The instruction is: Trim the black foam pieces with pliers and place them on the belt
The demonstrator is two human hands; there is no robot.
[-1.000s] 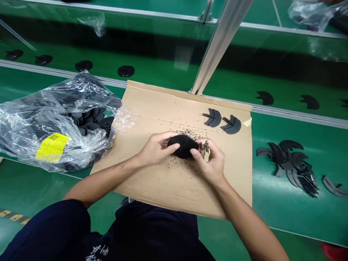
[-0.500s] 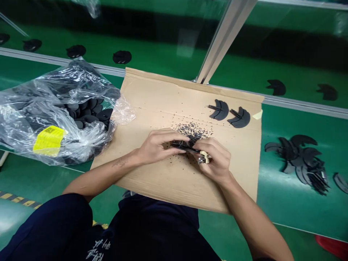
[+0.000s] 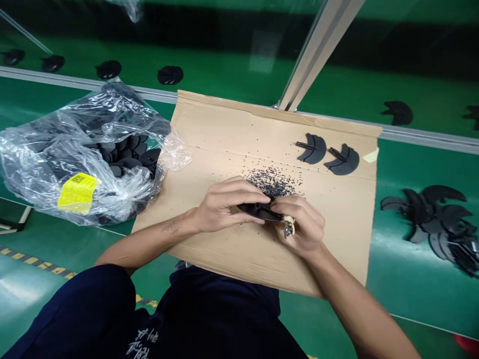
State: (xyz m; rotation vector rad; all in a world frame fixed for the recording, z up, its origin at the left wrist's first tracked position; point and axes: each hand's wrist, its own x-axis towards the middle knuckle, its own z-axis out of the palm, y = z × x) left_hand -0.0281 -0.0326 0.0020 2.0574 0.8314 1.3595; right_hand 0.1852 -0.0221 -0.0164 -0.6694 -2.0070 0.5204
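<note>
My left hand [image 3: 224,203] and my right hand [image 3: 303,224] together grip a flat black disc [image 3: 259,211], seen almost edge-on, just above a sheet of brown cardboard [image 3: 232,134]. In my right hand there is also a small cream-handled tool [image 3: 288,227], its metal tip poking out under the fingers. A heap of small black crumbs [image 3: 272,181] lies on the cardboard just beyond the disc.
Two black crescent pieces [image 3: 329,153] lie at the cardboard's far right. A clear plastic bag [image 3: 56,149] of black discs with a yellow label sits to the left. A pile of black crescents [image 3: 437,219] lies right. Beyond a metal rail [image 3: 430,139], black parts lie on a green belt.
The black disc has turned from face-up to nearly edge-on between my hands. My view has shifted, so everything sits slightly lower and to the right.
</note>
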